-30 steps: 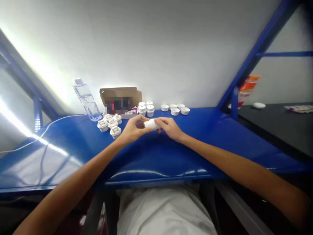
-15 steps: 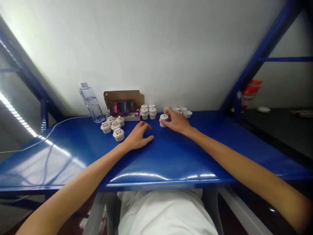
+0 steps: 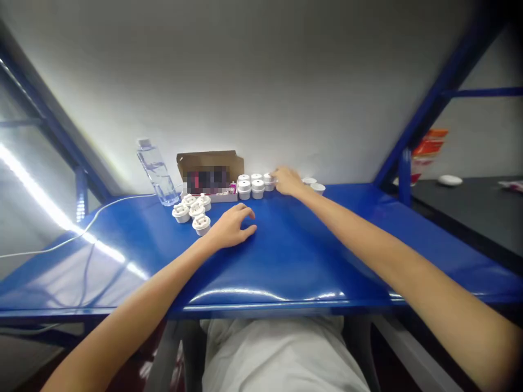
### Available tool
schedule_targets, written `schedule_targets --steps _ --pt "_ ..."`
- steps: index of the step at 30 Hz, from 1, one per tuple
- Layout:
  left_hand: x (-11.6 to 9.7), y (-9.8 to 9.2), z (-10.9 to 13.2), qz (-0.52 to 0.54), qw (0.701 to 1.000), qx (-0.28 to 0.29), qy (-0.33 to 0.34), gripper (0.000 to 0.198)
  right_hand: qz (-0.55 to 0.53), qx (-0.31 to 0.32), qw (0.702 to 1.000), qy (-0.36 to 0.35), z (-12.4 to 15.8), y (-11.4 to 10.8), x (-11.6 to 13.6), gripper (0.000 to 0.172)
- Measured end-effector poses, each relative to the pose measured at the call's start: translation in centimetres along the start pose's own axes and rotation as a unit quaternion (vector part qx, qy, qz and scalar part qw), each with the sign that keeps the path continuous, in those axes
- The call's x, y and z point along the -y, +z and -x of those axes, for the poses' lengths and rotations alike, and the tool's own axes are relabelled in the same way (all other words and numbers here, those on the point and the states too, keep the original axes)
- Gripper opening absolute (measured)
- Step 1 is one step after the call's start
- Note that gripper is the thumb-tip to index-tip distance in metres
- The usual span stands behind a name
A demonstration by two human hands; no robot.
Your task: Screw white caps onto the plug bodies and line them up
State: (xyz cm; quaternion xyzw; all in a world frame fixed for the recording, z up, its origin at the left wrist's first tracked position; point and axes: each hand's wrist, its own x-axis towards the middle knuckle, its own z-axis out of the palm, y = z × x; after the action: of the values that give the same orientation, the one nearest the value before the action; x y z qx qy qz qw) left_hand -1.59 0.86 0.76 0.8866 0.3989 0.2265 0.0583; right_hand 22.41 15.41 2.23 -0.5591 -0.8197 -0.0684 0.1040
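My right hand [image 3: 288, 181] reaches to the back of the blue table, its fingers closed at the side of a white round capped part [image 3: 268, 182]. That part stands upright beside a cluster of similar white capped parts [image 3: 257, 189]. The hand is blurred, and it partly covers the held part. My left hand [image 3: 233, 226] rests on the table with thumb and fingers apart, and nothing is between them. Left of it stand several white round parts [image 3: 201, 224] with raised fittings on top. White cups [image 3: 317, 188] sit just right of my right hand.
An open cardboard box [image 3: 210, 158] and a clear bottle of liquid [image 3: 158, 174] stand at the back left by the wall. A white cable [image 3: 104, 211] crosses the left side. Blue frame posts [image 3: 404, 177] rise at both ends of the table [image 3: 294, 261].
My right hand has carried the white capped part back and left to the cluster of capped parts. My left hand has stayed in place. The view has shifted slightly.
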Motion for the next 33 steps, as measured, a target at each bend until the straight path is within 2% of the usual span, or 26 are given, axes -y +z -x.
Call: schedule_targets --steps 5,9,12,14,18,20,23,26,28,29,30,33 --pt "0.2 -1.5 -0.1 -0.110 0.994 0.000 -0.025 0.025 0.024 0.020 0.999 0.014 1.6 0.3 -0.6 0.060" --pt "0.7 -4.2 0.0 -0.199 0.974 -0.026 -0.100 0.031 0.005 0.040 0.998 -0.049 4.7 0.8 0.1 0.068" --pt "1.6 -5.8 0.3 -0.282 0.939 -0.038 -0.195 0.036 -0.083 0.035 0.990 -0.110 8.0 0.5 1.1 0.070" --pt "2.5 -6.3 0.5 -0.315 0.917 -0.018 -0.242 0.040 -0.172 0.038 0.974 -0.145 10.2 0.0 1.8 0.068" --pt "4.0 -6.8 0.8 -0.288 0.911 0.042 -0.292 0.045 -0.309 0.046 0.934 -0.174 12.6 -1.0 2.8 0.047" --pt "4.2 -7.2 1.0 -0.279 0.915 0.036 -0.290 0.049 -0.350 0.040 0.917 -0.188 12.8 -1.3 3.0 0.044" --pt "4.0 -8.4 1.3 -0.275 0.919 0.026 -0.282 0.052 -0.375 0.033 0.908 -0.185 12.6 -1.2 3.0 0.045" --pt "3.6 -9.2 1.5 -0.227 0.932 0.108 -0.262 0.048 -0.385 0.034 0.905 -0.179 12.3 -0.8 2.7 0.044" --pt "3.2 -9.1 1.4 -0.187 0.943 0.171 -0.216 0.044 -0.394 0.034 0.903 -0.166 12.3 -0.5 2.7 0.044" --pt "3.0 -8.8 1.2 -0.167 0.950 0.182 -0.190 0.042 -0.401 0.036 0.902 -0.157 12.3 -0.5 2.8 0.045" --pt "2.7 -8.4 1.1 -0.145 0.959 0.179 -0.167 0.042 -0.410 0.037 0.899 -0.148 12.4 -0.5 2.9 0.047" --pt "1.6 -6.6 0.7 -0.042 0.985 0.123 -0.110 0.048 -0.440 0.030 0.887 -0.134 12.7 -0.7 3.7 0.047"
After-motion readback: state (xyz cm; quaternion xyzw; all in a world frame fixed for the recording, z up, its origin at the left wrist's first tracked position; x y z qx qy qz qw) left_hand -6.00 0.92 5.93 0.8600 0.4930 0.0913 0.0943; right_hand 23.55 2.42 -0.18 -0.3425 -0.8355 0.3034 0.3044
